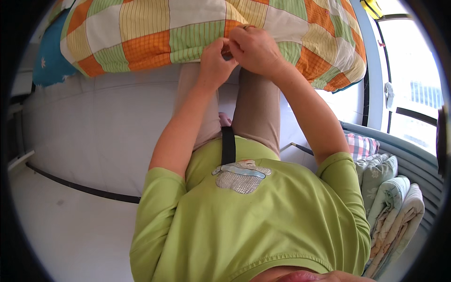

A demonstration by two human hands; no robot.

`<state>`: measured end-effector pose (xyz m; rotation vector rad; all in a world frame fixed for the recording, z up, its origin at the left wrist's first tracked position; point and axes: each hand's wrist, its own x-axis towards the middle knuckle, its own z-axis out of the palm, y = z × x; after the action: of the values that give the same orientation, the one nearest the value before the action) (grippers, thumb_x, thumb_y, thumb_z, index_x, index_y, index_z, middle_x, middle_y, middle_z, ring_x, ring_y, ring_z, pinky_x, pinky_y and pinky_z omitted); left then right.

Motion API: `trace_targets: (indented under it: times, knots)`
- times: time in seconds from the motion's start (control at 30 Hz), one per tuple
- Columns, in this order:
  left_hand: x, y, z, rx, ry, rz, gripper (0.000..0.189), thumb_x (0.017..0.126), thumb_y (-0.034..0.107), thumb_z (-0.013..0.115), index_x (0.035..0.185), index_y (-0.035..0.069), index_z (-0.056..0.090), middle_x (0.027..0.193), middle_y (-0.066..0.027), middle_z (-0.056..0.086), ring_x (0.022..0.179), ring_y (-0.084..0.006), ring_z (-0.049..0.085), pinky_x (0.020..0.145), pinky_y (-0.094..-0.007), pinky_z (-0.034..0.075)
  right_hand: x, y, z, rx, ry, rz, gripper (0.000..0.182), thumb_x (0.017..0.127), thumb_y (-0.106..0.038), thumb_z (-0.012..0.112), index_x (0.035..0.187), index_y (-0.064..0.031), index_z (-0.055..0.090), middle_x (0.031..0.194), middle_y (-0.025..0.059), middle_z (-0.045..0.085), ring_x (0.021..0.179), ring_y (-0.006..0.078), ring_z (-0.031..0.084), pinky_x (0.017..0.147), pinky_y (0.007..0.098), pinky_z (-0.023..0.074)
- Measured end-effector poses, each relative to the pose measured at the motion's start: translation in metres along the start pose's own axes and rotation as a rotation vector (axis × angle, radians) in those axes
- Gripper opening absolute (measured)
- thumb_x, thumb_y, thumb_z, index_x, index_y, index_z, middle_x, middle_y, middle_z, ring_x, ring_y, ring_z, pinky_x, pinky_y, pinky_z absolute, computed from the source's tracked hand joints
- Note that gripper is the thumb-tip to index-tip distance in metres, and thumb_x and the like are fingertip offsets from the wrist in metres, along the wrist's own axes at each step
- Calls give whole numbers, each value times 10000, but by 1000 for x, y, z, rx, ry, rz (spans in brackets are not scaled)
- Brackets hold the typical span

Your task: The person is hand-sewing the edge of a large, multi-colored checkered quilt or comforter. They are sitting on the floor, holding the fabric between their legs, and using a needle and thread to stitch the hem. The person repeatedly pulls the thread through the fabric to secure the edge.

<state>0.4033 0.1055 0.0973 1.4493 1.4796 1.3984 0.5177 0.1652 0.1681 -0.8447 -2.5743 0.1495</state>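
Observation:
A patchwork-patterned bedcover point(148, 46) in orange, green, cream and white squares spreads across the top of the view, its near edge hanging in front of my legs. My left hand point(216, 61) is at that edge, thumb and index finger bent towards each other. Close against it, my right hand point(255, 49) rests over the cover with curled fingers and a ring on one finger. The fingertips of both hands meet near an orange patch. Whether cloth or some small thing is pinched between them cannot be told.
A blue cloth with a pale pattern point(53, 53) shows under the cover at the left. Folded quilts point(391, 204) and a plaid pillow point(363, 145) lie at the right, beside a grey-blue ribbed edge point(422, 165). A bright window point(415, 63) stands beyond. Pale floor point(88, 116) extends at the left.

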Motion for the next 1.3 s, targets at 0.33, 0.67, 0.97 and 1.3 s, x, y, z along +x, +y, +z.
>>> trace_targets:
  times: [0.33,0.67,0.97,1.3]
  knots:
    - [4,8,5,-181,35,-194,467,680,73,767,1026,25,457,877,-83,625,825,-145,616,717,-282,508,7,5,-11,-125,-298,-69,149,766,-204,599,773,-56,595,675,113,611,649,321,611,569,427,493]
    - [2,-10,4,-313,43,-49,334,653,118,814,908,28,617,773,-42,648,732,-149,618,665,-279,486,44,-26,-33,899,-375,531,144,943,-206,504,888,-73,501,607,21,593,389,57,473,343,199,304]
    - [-5,-11,3,-223,-120,-117,232,684,74,789,867,46,649,737,12,617,669,-68,530,638,-228,460,42,-41,-90,1009,0,314,125,963,-155,486,875,-67,484,508,12,501,363,72,434,348,198,327]
    - [-4,-13,3,-200,-147,-99,226,704,35,767,895,37,646,810,24,642,715,-44,531,682,-209,454,33,-60,-141,1181,360,164,66,945,-110,497,901,-60,494,538,33,500,357,96,429,352,225,414]
